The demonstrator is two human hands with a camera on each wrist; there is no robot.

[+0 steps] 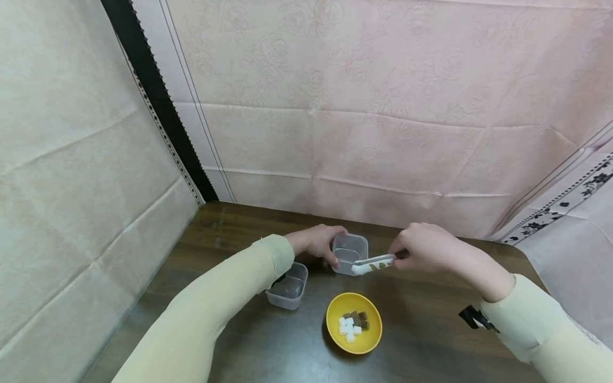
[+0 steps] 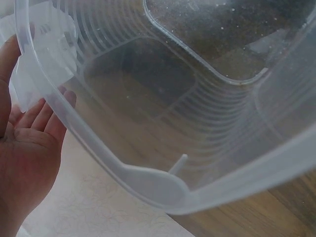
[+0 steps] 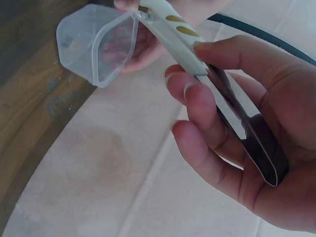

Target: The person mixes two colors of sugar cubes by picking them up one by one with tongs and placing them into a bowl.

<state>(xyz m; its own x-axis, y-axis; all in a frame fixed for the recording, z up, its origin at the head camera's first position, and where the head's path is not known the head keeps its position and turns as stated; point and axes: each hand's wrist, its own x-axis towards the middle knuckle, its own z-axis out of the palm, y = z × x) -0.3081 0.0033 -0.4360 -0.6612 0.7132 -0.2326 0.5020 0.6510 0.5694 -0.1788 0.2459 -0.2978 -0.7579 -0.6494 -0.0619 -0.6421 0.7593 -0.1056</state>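
Two hands meet at the far side of the tabletop (image 1: 431, 330): the left hand (image 1: 318, 240) curls round a clear container (image 1: 350, 253), while the right hand (image 1: 423, 247) pinches tongs (image 1: 373, 263), tips closed at its right rim.

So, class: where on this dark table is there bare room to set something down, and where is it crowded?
Free: the table left of the left hand, and the strip right of the yellow bowl. Crowded: the centre, with both clear tubs, the tongs and right hand.
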